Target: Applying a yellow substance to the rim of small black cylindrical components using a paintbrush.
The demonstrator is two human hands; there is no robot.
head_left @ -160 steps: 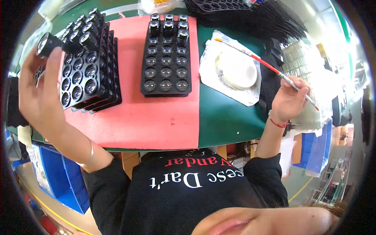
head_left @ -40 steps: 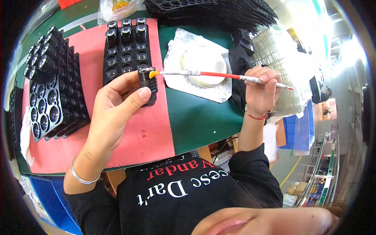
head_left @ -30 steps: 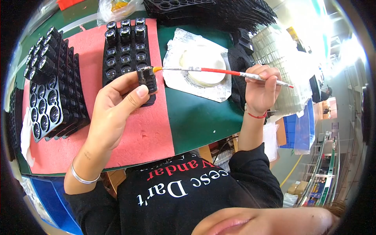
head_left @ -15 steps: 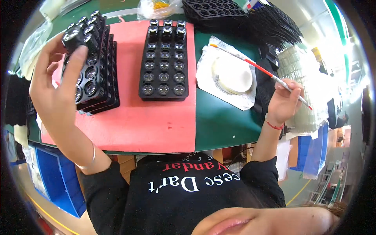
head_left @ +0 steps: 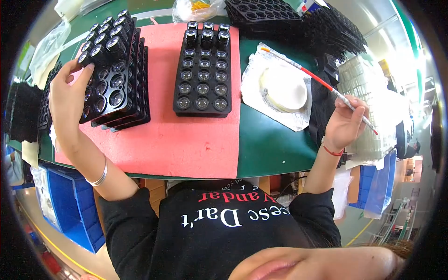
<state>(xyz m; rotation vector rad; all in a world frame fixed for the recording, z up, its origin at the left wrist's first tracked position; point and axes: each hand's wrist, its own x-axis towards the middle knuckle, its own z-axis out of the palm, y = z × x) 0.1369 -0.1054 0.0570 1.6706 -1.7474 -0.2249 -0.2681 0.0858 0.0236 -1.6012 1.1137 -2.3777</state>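
Note:
My left hand (head_left: 67, 95) is at the left edge of the top tray of a stack of black trays (head_left: 105, 84). Its thumb and fingers close around a short black lens barrel (head_left: 85, 58) with a clear lens, at the near end of several barrels that stand up from the tray. Lower lenses fill the tray's nearer holes. A thin paintbrush (head_left: 319, 79), with a red and white handle and an orange tip, is held in my right hand (head_left: 346, 122). Its tip points left over a round white pad (head_left: 285, 89) lying on a white sheet (head_left: 252, 88).
A second black lens tray (head_left: 201, 81) rests on the pink mat (head_left: 186, 149) over the green table (head_left: 266, 149). Stacked black trays (head_left: 263, 14) stand at the back right, near a plastic bag (head_left: 198, 10). Blue crates (head_left: 77, 210) sit below the table on the left.
My left hand has come down with the lens barrel, which now stands in line with others in the tray. The view has shifted slightly; my right hand keeps the paintbrush in about the same pose.

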